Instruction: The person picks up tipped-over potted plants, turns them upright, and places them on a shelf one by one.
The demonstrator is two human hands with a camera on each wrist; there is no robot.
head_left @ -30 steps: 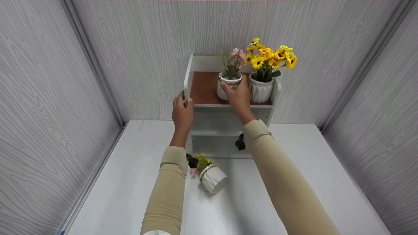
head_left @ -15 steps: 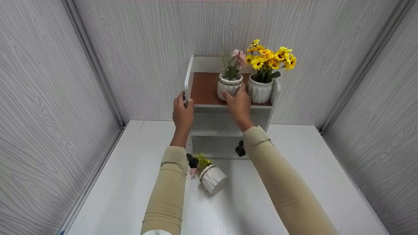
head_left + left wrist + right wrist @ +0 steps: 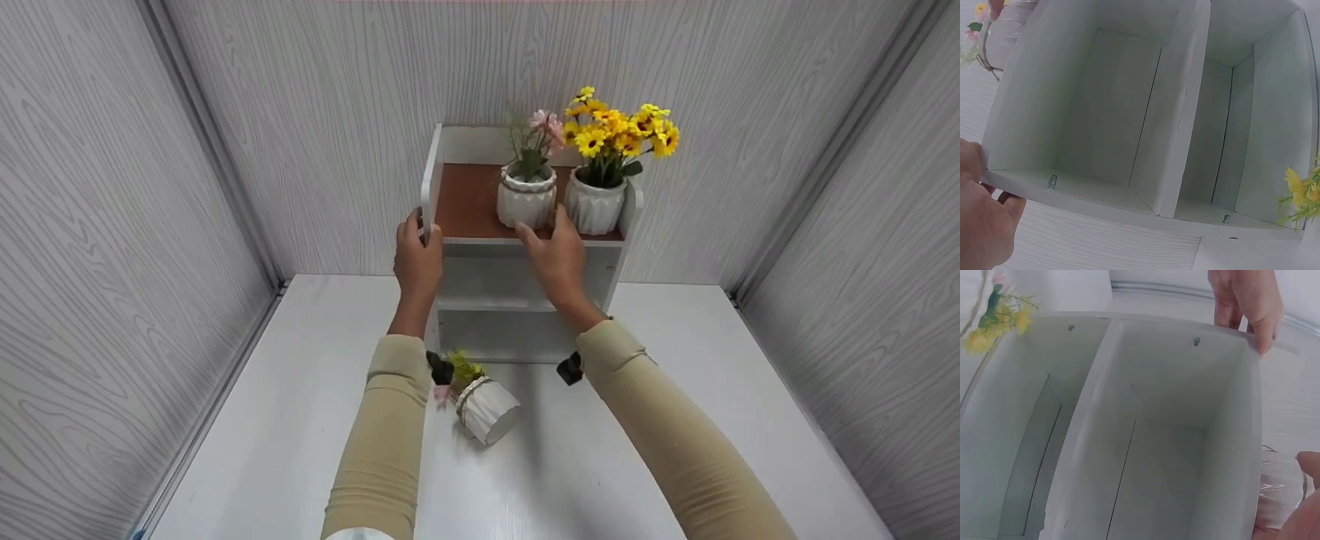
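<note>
My left hand (image 3: 418,262) grips the left side panel (image 3: 433,176) of a small white shelf unit (image 3: 495,307), thumb and fingers on either side of it. On the brown top board (image 3: 469,195) stands a white ribbed pot (image 3: 526,204) with pink flowers. To its right is a similar pot (image 3: 595,208) with yellow flowers. My right hand (image 3: 559,262) is just in front of the two pots, thumb and fingers apart at the pink-flowered pot's lower edge. The right wrist view shows this pot (image 3: 1280,489) between thumb and fingers, not enclosed.
A third white pot (image 3: 489,412) with greenery and a pink flower lies tipped on the white table (image 3: 360,315) before the shelf. Two lower compartments (image 3: 1112,101) face me. Grey wood-grain walls (image 3: 337,112) stand behind and at both sides.
My right hand has let go of the pink-flowered pot and drawn back and down, uncovering its front. The yellow-flowered pot has shifted slightly left. My left hand stays on the panel.
</note>
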